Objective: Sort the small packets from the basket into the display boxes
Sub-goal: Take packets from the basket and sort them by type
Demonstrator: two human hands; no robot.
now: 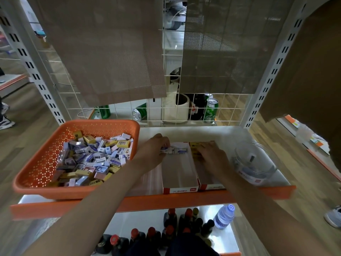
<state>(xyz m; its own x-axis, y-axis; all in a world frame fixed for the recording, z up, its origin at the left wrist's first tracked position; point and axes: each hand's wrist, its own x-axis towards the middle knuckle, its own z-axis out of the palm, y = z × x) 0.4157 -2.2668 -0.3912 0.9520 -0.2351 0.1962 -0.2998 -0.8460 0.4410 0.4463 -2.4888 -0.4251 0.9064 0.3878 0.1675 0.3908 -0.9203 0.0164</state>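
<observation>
An orange perforated basket (pixel 46 159) on the left of the shelf holds several small white, purple and yellow packets (pixel 96 159). Two long red-and-white display boxes stand side by side in the middle: the left box (pixel 180 174) has white packets (pixel 181 150) at its far end, the right box (pixel 208 183) has yellow packets (pixel 195 146) at its far end. My left hand (pixel 155 150) pinches a small white packet (pixel 166 150) at the far end of the left box. My right hand (pixel 214 157) lies over the right box, fingers against the yellow packets.
A clear round plastic tub (pixel 256 163) sits to the right of the boxes. The shelf has an orange front lip (pixel 147 202) and a wire grid back (pixel 166 111) with cans behind it. Dark bottles (pixel 171 230) and a water bottle (pixel 224 216) stand on the shelf below.
</observation>
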